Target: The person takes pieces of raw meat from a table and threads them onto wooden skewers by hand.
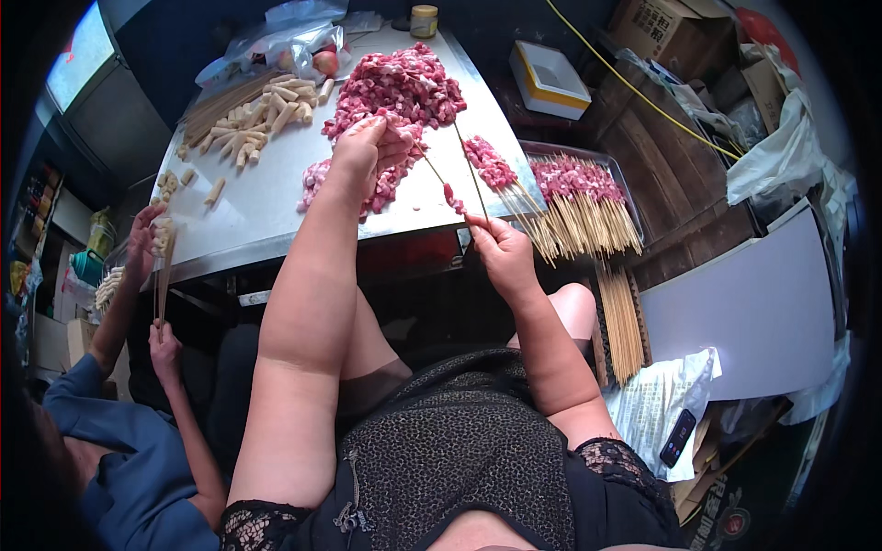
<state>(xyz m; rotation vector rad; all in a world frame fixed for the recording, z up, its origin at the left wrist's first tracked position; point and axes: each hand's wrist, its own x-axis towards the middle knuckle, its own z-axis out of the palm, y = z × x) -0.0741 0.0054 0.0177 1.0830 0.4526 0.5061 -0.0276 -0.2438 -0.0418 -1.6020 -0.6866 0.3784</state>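
Note:
My left hand is at the front of a heap of diced raw meat, its fingers curled around some meat pieces. My right hand grips two thin bamboo skewers beyond the table's front edge. One skewer points toward my left hand and carries a few small meat pieces low on its shaft. The other skewer looks bare and reaches up to the heap's right edge. A smaller mound of meat lies partly behind my left forearm.
Finished meat skewers lie at the table's right edge, with more on a metal tray. Bare skewers lie below. Pale cylindrical pieces cover the metal table's left side. A co-worker's hands hold skewers at left. A phone rests at right.

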